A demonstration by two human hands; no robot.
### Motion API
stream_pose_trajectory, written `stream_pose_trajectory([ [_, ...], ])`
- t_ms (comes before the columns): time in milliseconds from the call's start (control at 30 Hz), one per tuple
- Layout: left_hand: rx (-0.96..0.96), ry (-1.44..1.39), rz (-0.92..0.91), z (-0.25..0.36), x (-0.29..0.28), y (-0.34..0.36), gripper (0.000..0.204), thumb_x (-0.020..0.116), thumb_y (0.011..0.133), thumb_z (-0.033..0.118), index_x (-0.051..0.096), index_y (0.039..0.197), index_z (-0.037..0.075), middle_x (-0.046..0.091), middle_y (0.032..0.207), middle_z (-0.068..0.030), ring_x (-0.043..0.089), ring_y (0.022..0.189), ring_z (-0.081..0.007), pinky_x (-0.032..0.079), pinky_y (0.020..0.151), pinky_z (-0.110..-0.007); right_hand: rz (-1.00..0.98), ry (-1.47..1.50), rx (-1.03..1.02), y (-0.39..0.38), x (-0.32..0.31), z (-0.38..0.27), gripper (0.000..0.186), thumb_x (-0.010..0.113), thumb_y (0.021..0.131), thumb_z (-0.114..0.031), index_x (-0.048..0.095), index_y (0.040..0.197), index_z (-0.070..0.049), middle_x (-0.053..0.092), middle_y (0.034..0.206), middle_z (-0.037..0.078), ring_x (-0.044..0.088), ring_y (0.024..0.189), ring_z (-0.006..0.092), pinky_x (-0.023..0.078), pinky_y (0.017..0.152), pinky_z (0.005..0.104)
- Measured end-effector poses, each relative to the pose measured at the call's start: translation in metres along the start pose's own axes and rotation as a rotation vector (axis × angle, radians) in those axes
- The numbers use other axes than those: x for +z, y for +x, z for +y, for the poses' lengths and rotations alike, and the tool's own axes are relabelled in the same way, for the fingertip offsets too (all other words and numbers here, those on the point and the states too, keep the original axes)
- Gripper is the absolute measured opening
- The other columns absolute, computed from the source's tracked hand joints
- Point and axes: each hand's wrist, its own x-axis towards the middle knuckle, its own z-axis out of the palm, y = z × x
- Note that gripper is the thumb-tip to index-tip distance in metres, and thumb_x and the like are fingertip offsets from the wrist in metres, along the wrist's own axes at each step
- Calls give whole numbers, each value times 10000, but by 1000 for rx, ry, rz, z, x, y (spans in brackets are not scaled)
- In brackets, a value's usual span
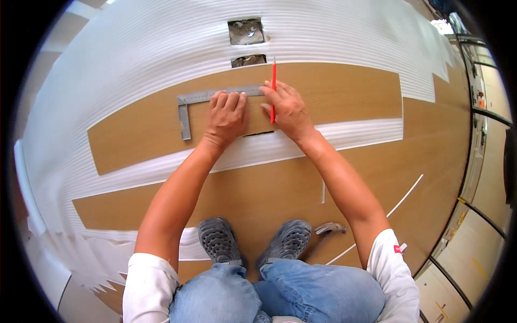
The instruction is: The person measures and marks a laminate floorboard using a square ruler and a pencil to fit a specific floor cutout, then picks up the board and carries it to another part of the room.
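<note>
My left hand [226, 116] presses on the metal try square [183, 116] lying on a wood-look plank [353, 97], its curled fingers together over the long blade. In my right hand [288, 113], closed near the blade's right part, is a red pencil or marker [274, 72], held nearly upright with its thin tip toward the top of the view. A dark narrow slot [258, 134] shows just below the plank, between my hands. The blade's right end is hidden by my right hand.
White foam underlay [134, 48] surrounds the plank, with two rough square openings [245, 31] above it. More wood-look flooring [377, 177] lies below, with a hammer [329, 229] and thin white strips [404, 194] beside my feet. Black-edged panels [484, 172] run along the right.
</note>
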Motion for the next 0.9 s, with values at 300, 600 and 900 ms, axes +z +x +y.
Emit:
stream_pose_trajectory([
  [300, -258, -168, -72, -43, -58, -7, 302, 717, 869, 94, 682, 1167, 69, 663, 1135, -140, 626, 1046, -358, 506, 928, -456, -418, -334, -259, 1, -24, -17, 150, 640, 792, -30, 577, 927, -19, 612, 893, 143, 606, 876, 314, 507, 789, 416],
  [600, -323, -37, -510, -133, -81, 15, 866, 977, 540, 317, 611, 1274, 39, 591, 1309, -129, 519, 1258, -357, 462, 1070, -446, -316, 74, 251, -105, -97, -47, 391, 638, 717, 67, 525, 1075, -38, 526, 968, 198, 555, 907, 423, 491, 790, 486],
  [900, -371, 136, -739, -136, -73, 49, 872, 1027, 397, 327, 590, 1096, 45, 624, 1162, -150, 540, 1166, -399, 451, 998, -486, -204, -62, 810, -305, -181, -73, 483, 606, 725, 60, 538, 1191, -47, 538, 1079, 184, 587, 996, 370, 507, 834, 458],
])
